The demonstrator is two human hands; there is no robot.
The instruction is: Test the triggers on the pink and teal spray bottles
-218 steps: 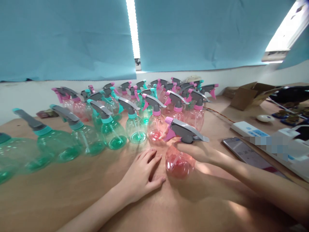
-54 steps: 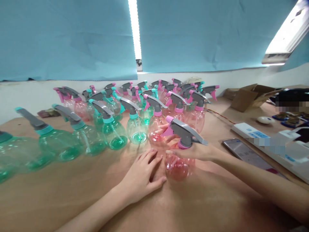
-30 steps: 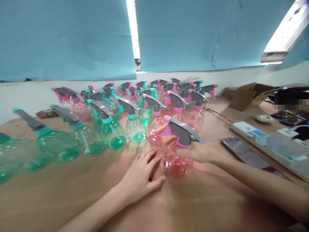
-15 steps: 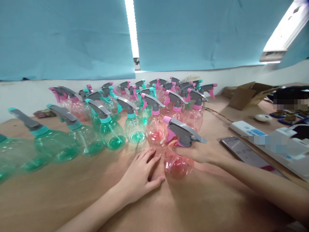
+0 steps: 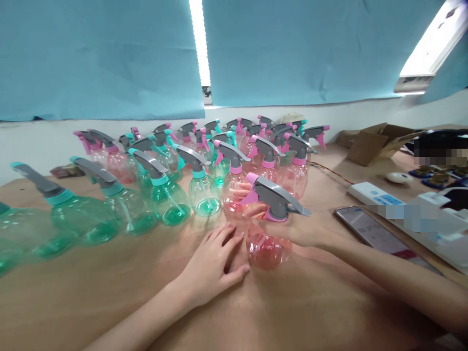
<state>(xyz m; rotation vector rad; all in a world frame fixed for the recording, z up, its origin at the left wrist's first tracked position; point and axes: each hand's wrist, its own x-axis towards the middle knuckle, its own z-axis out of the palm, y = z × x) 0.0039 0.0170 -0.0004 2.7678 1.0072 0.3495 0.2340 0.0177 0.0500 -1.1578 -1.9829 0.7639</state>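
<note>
A clear pink spray bottle (image 5: 268, 251) with a grey head and pink trigger stands before me, a little pink liquid showing at its base. My right hand (image 5: 292, 231) reaches round its far side at the neck. Some of its fingers show left of the neck and beyond the trigger, at least one of them stretched out; the thumb is hidden. My left hand (image 5: 215, 265) lies palm down on the table (image 5: 153, 302), fingers spread, holding nothing, just left of that bottle. Ahead of it stand another pink spray bottle (image 5: 236, 192) and a green spray bottle (image 5: 204, 195).
Several green spray bottles (image 5: 170, 204) curve away to the left, with more pink and green ones behind. On the right lie a phone (image 5: 361, 229), a white power strip (image 5: 380, 195) and a white mouse (image 5: 398, 178). An open cardboard box (image 5: 376, 144) sits farther back.
The fingers of my right hand have risen and extended farther left past the trigger. The near pink bottle has shifted very slightly left. My left hand has stayed in place.
</note>
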